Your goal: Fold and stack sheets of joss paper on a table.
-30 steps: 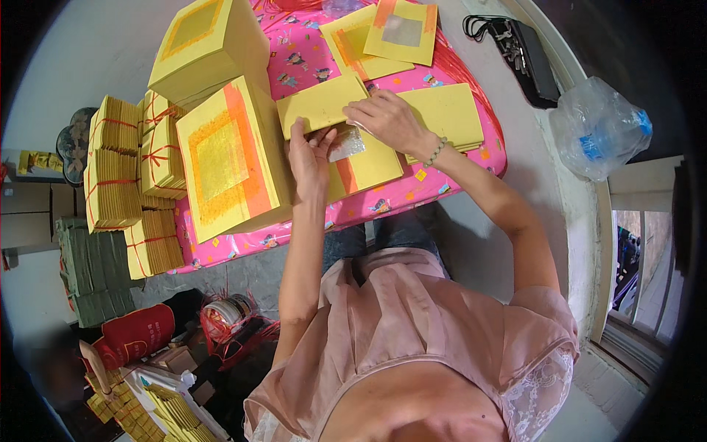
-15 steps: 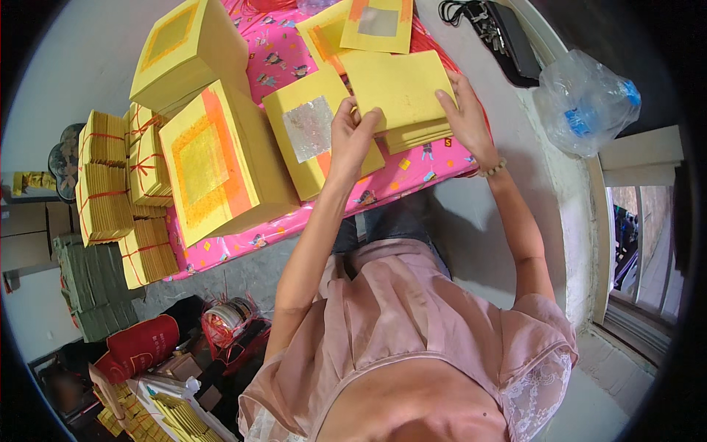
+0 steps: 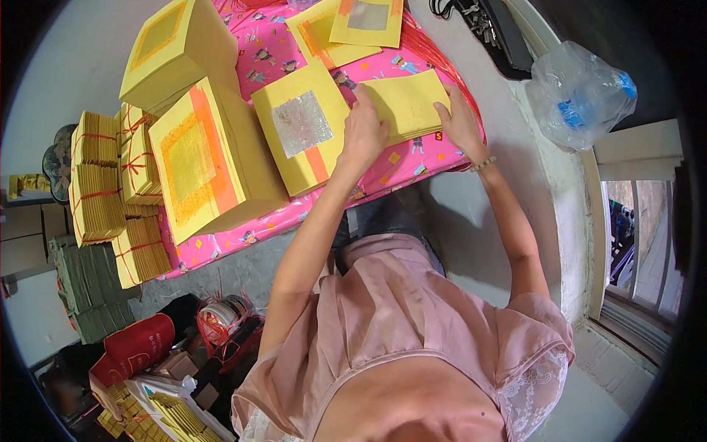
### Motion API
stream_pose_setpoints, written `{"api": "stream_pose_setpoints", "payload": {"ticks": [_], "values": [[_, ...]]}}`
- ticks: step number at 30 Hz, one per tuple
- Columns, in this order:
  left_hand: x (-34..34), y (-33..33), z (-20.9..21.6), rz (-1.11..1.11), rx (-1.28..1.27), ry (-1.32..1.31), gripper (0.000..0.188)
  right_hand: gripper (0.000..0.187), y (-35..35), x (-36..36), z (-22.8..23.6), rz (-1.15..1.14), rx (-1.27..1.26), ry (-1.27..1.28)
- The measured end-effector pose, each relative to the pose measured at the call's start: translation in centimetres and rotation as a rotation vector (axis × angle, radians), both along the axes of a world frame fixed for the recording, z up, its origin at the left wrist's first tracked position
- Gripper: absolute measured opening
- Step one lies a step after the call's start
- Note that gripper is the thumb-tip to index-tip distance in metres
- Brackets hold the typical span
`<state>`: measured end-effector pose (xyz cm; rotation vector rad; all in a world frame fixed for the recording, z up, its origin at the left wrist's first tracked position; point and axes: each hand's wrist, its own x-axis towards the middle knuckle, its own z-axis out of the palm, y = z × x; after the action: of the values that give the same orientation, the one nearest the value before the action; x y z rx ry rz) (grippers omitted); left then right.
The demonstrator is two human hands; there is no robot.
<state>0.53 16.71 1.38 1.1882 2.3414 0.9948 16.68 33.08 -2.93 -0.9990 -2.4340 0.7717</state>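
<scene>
Several folded papers point(image 3: 412, 102), plain yellow, stacked, near edge layered; I see left hand point(image 3: 364, 129) at left end, right hand point(image 3: 462, 129) at right; can't tell whether either grips.

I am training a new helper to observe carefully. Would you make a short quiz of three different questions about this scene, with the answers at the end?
1. What lies between the left hand and the right hand?
A) a clear plastic bag
B) a stack of folded yellow paper
C) a bunch of keys
2. True or false: the yellow bundles at the left of the picture have blue ties.
3. Fill in the missing word: the bracelet is worn on the person's ____ wrist.

Key: 1. B. 2. False; the ties are red. 3. right.
</scene>
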Motion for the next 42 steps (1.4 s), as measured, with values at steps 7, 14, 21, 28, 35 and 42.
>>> {"api": "stream_pose_setpoints", "payload": {"ticks": [7,14,21,28,35,42], "values": [[2.0,0.2,-1.3,0.040,0.263,0.588,0.062,0.044,-0.4,0.0,0.3,0.022,0.098,-0.029],[2.0,-0.8,-2.2,-0.207,0.003,0.580,0.027,0.053,-2.0,-0.8,3.4,0.053,0.372,-0.145],[2.0,-0.7,-2.8,-0.195,0.034,0.610,0.024,0.059,-1.3,-1.1,-1.9,0.205,0.387,-0.084],[2.7,-0.7,-3.3,-0.149,0.066,0.659,0.019,0.057,-0.9,-1.2,-2.6,0.187,0.405,-0.112],[2.9,-0.8,-3.3,-0.148,0.054,0.696,0.016,0.056,-1.3,-1.3,-1.9,0.187,0.387,-0.161],[3.0,-1.0,-3.0,-0.172,0.003,0.639,0.021,0.056,-1.1,-1.1,-1.8,0.217,0.389,-0.119]]}}
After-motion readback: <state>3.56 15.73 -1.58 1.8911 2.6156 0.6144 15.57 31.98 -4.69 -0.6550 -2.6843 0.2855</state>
